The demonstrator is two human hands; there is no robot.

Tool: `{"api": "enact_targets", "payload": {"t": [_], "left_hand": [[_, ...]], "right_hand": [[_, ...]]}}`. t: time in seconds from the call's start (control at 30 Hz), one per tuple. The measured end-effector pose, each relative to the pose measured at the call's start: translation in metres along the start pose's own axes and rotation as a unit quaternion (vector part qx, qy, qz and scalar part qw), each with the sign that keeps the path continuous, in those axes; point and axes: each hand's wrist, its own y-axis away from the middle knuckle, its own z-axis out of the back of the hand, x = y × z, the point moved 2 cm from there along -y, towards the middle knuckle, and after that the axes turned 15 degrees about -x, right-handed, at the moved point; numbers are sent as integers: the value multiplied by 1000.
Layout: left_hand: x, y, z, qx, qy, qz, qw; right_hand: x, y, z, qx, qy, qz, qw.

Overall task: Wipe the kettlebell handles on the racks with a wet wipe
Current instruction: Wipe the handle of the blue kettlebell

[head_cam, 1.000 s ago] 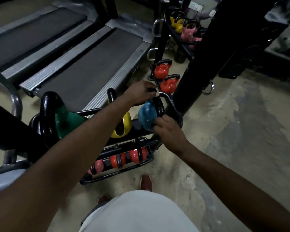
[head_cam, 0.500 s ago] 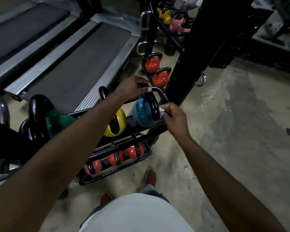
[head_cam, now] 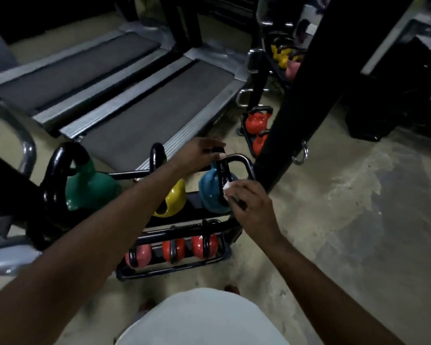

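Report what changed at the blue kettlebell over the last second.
The right hand slid the wet wipe up the handle of the blue kettlebell, from near its base to about midway. The left hand kept gripping the handle's top; the kettlebell stayed on the rack.

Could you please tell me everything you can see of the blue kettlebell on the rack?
The blue kettlebell has a glossy, rounded blue body and a black looped handle, both hard-looking. It sits handle up at the right end of the upper shelf of the rack, beside a yellow kettlebell. The left hand grips the handle's top, while the right hand presses a white wet wipe against the handle's near side.
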Motion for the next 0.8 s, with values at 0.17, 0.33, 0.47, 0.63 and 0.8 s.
{"api": "enact_targets", "payload": {"t": [0.17, 0.33, 0.47, 0.63, 0.8], "left_hand": [[6, 35, -17, -196, 91, 95, 972], [-4, 110, -46, -336, 121, 120, 927], [-15, 151, -80, -361, 72, 68, 927], [-14, 168, -105, -299, -39, -59, 952], [-12, 172, -105, -272, -96, -94, 953]], "right_hand": [[-20, -43, -10, 59, -73, 41, 995], [-35, -56, -8, 107, -142, -35, 983], [-43, -79, -18, 107, -150, -130, 974], [-38, -65, -3, 175, -125, 32, 976], [-18, -115, -32, 285, -2, 174, 942]]}}
